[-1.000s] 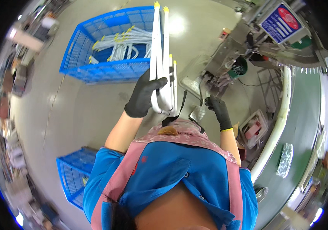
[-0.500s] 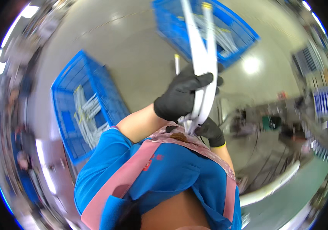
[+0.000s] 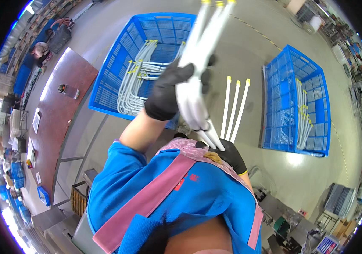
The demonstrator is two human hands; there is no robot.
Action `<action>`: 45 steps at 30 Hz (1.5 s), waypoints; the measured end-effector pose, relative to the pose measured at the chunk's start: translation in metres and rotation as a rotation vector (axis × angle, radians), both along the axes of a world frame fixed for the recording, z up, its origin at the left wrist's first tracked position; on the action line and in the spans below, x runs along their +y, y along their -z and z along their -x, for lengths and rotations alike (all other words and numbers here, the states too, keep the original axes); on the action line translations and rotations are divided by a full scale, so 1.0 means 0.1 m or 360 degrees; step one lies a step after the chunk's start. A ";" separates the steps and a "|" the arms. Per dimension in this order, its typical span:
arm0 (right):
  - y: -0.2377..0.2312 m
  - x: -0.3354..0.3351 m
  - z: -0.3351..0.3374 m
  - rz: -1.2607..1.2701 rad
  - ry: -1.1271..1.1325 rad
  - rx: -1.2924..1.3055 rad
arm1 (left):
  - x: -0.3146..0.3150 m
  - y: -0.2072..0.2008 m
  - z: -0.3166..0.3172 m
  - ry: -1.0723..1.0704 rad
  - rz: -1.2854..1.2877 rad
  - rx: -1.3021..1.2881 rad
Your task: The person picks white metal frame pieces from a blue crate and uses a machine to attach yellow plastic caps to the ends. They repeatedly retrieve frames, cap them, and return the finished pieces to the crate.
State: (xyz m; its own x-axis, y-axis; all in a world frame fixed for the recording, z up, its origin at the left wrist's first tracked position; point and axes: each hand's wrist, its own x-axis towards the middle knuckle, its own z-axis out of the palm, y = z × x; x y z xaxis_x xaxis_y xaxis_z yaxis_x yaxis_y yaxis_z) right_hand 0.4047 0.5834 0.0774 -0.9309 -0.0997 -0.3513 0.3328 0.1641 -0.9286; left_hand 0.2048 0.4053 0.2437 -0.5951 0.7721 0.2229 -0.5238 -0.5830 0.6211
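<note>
Three bent white tubes [image 3: 198,84] with yellow end caps are held in front of my chest. My left hand [image 3: 166,91], in a black glove, is wrapped round their upper legs. Lower down by the apron, my right hand [image 3: 231,155], also black-gloved, is closed on the tubes near their bend; its fingers are partly hidden. The longer legs reach past the top of the picture, and three thinner capped legs point up beside them. Just beyond my left hand, a blue plastic crate [image 3: 109,91] contains several bent tubes [image 3: 134,82] with yellow caps.
A second blue crate [image 3: 274,122] with more capped tubes stands on the floor at right. To the left is a reddish-brown table [image 3: 68,72] bearing a bottle [image 3: 68,90] and papers. Metal equipment [image 3: 280,211] stands at lower right. Another person [image 3: 41,51] is at far left.
My view has turned left: the crates have shifted rightward round the picture, and the brown table has come into sight. The tubes stay in both hands, now with three capped ends fanned out.
</note>
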 end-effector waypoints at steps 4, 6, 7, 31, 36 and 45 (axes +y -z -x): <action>-0.18 -0.28 1.02 -0.0325 -0.0222 0.0377 | -1.08 0.05 0.84 -0.0332 -0.0187 -0.0206; -0.27 -0.48 1.49 -0.0460 -0.0322 0.0561 | -1.63 0.06 1.14 -0.0435 -0.0274 -0.0278; -0.31 -0.57 1.71 -0.0364 -0.0376 0.0610 | -1.88 0.08 1.26 -0.0442 -0.0308 -0.0283; 0.66 -1.30 2.98 -0.0745 -0.1188 0.0134 | -4.54 3.51 1.98 -0.1050 0.2386 -0.0291; 0.82 -0.46 2.62 -0.1344 -0.0803 0.0043 | -3.61 4.05 1.83 -0.0389 0.2625 0.0555; 1.00 0.51 1.40 -0.1282 0.0090 -0.0286 | -1.07 3.88 2.26 0.0037 0.1856 0.0345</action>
State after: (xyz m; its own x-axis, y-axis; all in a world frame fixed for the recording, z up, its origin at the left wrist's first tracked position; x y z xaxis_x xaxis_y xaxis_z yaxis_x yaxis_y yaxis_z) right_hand 0.2646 0.6343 -0.0231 -0.8499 0.2915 -0.4390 0.4926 0.7354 -0.4654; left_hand -0.0208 0.2981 -0.1442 -0.6147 0.5860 -0.5279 -0.3454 0.4018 0.8481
